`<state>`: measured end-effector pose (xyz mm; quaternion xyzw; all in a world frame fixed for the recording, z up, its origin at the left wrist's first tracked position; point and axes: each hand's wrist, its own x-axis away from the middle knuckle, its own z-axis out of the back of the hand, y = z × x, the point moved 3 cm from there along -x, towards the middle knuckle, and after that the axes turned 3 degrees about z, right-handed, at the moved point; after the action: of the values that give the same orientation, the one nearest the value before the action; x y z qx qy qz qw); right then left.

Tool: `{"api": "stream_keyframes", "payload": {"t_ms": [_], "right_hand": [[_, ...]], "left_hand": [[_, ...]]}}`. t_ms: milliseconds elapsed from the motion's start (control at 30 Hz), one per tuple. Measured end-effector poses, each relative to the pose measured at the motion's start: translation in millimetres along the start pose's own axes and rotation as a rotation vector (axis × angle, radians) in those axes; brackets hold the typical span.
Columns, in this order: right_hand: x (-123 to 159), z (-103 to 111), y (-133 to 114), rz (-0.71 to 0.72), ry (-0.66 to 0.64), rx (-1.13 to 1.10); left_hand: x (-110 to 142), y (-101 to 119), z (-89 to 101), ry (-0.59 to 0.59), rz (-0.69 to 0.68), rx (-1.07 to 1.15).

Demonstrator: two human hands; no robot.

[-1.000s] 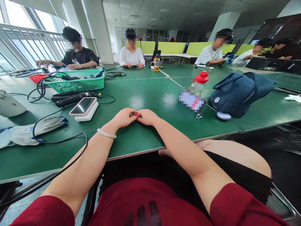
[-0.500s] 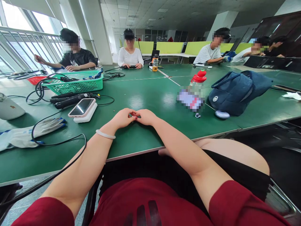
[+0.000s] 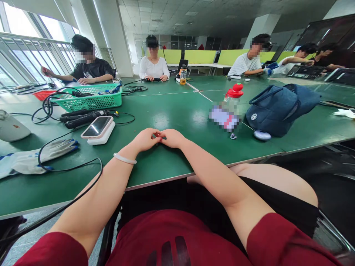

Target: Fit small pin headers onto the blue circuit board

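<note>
My left hand (image 3: 146,139) and my right hand (image 3: 172,139) meet at the fingertips, resting near the front edge of the green table (image 3: 166,162). Both have their fingers curled in and pressed together. Whatever lies between the fingertips, if anything, is too small and hidden to make out. A white bangle (image 3: 124,159) circles my left wrist. Left of my hands, a phone in a pink case (image 3: 97,127) leans on a white box-like device (image 3: 102,136). A grey work glove with blue fingertips (image 3: 30,159) lies farther left.
A black cable (image 3: 83,162) crosses my left forearm. Behind the phone are a green basket (image 3: 91,101) and black handheld gear (image 3: 80,120). To the right stand a red-capped bottle (image 3: 233,94), a blurred phone-like item (image 3: 224,117) and a blue backpack (image 3: 273,111). Several people sit across the table.
My hands hold the same pose. At the far right, a person in white has stretched an arm over the black equipment, which has shifted.
</note>
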<state>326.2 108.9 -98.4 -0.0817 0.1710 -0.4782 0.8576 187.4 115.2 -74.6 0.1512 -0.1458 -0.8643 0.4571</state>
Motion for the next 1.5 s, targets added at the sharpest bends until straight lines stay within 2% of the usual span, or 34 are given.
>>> {"api": "stream_keyframes", "payload": {"t_ms": [1500], "right_hand": [[0.2, -0.4, 0.1, 0.003, 0.004, 0.003]], "left_hand": [[-1.1, -1.5, -0.5, -0.003, -0.01, 0.002]]}}
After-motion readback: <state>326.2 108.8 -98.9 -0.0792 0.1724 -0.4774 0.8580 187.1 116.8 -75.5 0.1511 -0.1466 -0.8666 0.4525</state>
